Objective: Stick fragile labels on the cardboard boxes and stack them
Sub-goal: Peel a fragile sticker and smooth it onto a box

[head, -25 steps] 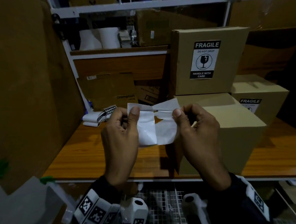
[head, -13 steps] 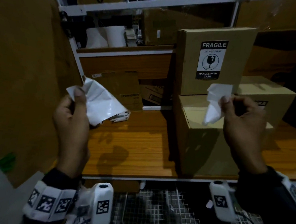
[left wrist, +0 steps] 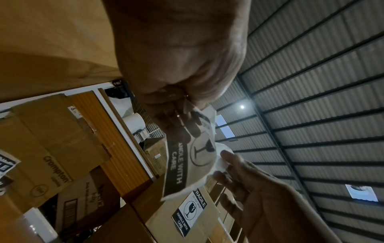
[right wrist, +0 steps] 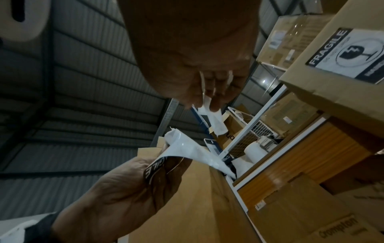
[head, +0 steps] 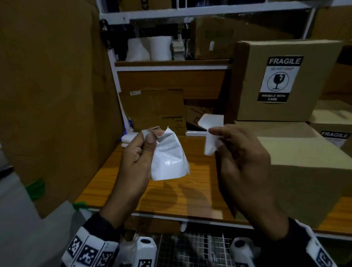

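My left hand (head: 150,136) pinches a peeled fragile label (head: 169,160) by its top edge, glossy white back toward the head camera. Its printed face (left wrist: 187,164) shows in the left wrist view. My right hand (head: 216,133) pinches a narrow strip of white backing paper (head: 210,123), a little right of the label and apart from it. A plain cardboard box (head: 304,174) stands on the table just right of my right hand. On it sits a box with a fragile label (head: 287,78). Another labelled box (head: 340,127) stands behind at the right.
The wooden table (head: 167,196) lies under both hands. A few spare labels (head: 127,137) lie at its back left, in front of flat Crompton cardboard (head: 158,109). A large cardboard sheet (head: 40,83) walls the left side. White rolls (head: 153,47) stand on the shelf behind.
One second ago both hands peeled the label together, then pulled wide apart with the pieces. Now they have come back toward the middle, the left hand lower and farther right.
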`<state>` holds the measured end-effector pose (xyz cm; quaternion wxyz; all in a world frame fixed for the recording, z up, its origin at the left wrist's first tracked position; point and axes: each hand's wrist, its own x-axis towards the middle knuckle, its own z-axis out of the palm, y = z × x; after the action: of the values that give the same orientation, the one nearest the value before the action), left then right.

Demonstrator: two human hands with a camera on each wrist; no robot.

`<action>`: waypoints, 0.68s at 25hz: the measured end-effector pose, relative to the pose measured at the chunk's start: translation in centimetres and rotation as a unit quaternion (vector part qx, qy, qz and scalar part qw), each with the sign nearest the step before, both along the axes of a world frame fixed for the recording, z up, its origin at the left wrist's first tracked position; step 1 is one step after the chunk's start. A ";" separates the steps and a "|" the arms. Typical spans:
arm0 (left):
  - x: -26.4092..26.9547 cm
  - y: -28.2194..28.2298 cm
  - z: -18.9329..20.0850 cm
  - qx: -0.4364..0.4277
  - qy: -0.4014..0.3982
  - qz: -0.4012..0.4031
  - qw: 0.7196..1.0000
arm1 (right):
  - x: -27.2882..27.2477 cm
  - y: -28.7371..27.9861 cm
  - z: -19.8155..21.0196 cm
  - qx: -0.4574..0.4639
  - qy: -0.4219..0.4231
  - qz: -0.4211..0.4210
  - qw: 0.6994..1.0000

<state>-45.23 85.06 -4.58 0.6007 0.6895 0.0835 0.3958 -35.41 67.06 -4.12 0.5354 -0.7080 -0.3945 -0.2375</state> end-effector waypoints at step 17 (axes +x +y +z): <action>-2.6 6.6 -1.3 -0.021 0.031 -0.018 0.999 | -2.0 9.4 -2.7 -0.112 0.169 0.281 0.938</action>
<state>-47.88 91.71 -5.87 0.6192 0.6901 0.0983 0.3615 -37.39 76.42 -6.83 0.5560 -0.6533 -0.5057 0.0915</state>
